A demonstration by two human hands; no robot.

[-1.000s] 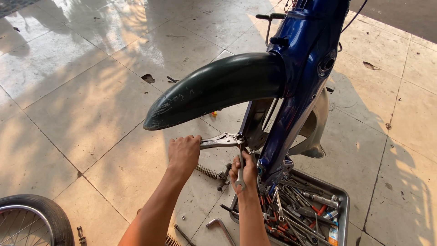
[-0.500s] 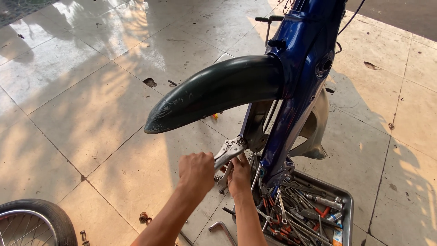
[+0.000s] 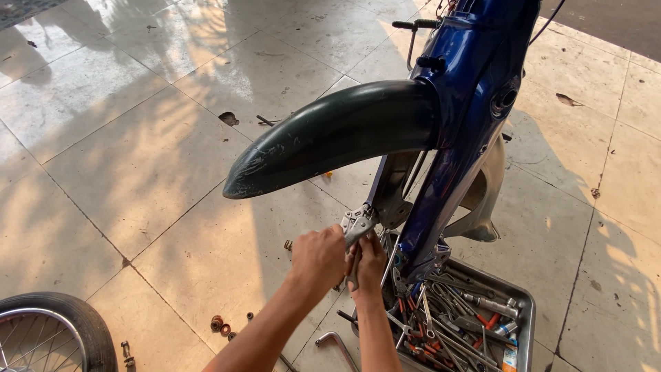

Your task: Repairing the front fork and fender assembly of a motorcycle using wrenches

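Both hands had climbed since a second ago, and the pliers had swung from lying level to pointing up at the fork's foot. Off at the far left, the wheel (image 3: pixel 51 334) sat cut by the corner, tyre and spokes showing, with a small bolt just beside it. Next along, a few rusty nuts (image 3: pixel 220 324) lay scattered on the tiled floor (image 3: pixel 138 172), well apart from the hands. Then the left hand (image 3: pixel 318 258) was wrapped tight round the handles of the pliers (image 3: pixel 358 231), knuckles up, fist closed. Silver jaws poked out above that fist, right at the bottom of the fork leg (image 3: pixel 389 200); whether they bit on anything could not be made out. Touching it from the right, the right hand (image 3: pixel 368 265) was curled narrow round the lower handle, fingers folded in, thumb pressed against the metal. Below the wrists a bent wrench (image 3: pixel 337 342) lay on the tiles. Overhead, the dark mudguard (image 3: pixel 330 138) swept out leftward, scuffed at its tip, hanging over both hands. It ran into the blue frame (image 3: pixel 468 103), which stood upright and leaned away. At its foot, just right of the hands, the steel tray (image 3: pixel 527 310) was heaped with spanners and screwdrivers, some orange-handled. Sunlight striped the tiles far right.
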